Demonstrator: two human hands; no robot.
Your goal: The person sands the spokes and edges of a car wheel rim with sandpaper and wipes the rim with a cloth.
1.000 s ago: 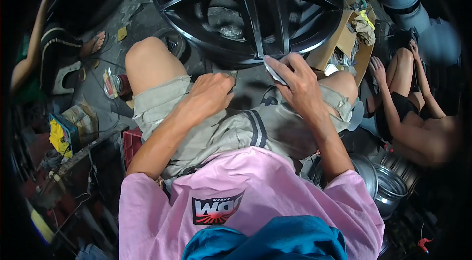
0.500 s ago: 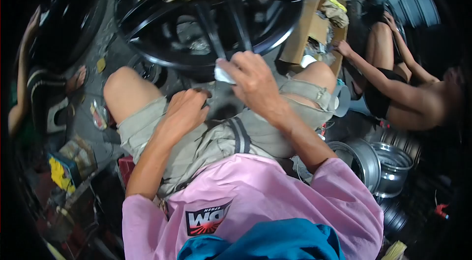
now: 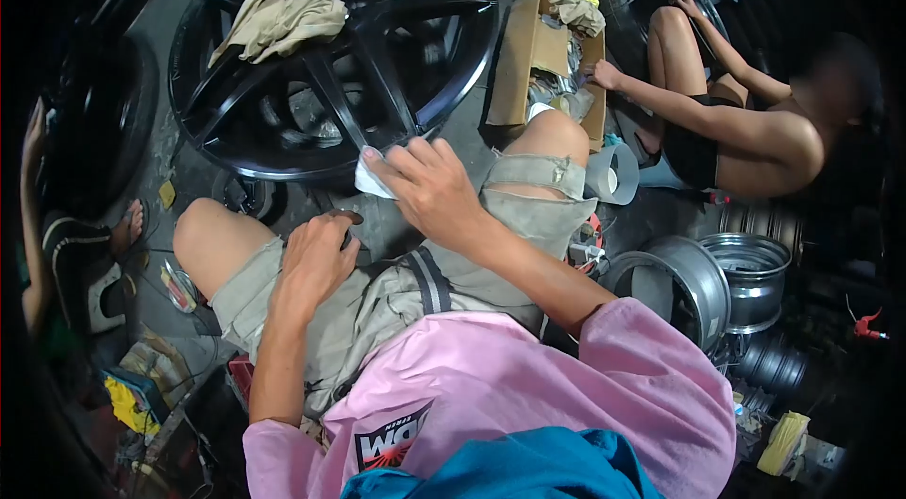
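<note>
A black car wheel rim (image 3: pixel 330 65) lies face up in front of my knees, its spokes glossy. Pinched in my right hand (image 3: pixel 434 192) is a folded white sheet (image 3: pixel 373 180), paper-like, at the rim's near edge; whether it touches the rim I cannot tell. My left hand (image 3: pixel 316 258) rests over my lap by my left thigh, fingers curled, with something dark at the fingertips that I cannot make out. A crumpled beige cloth (image 3: pixel 283 19) is draped over the rim's spokes on the left.
A cardboard box (image 3: pixel 519 65) of odds and ends stands right of the rim. A co-worker (image 3: pixel 755 140) sits at the right, one hand by the box. Bare silver rims (image 3: pixel 746 282) stand at lower right. Another person's arm (image 3: pixel 33 206) and foot show at the left.
The whole view has shifted, with the rim, box and hands now further left in it. The white sheet stays in my right hand, near the rim's edge.
</note>
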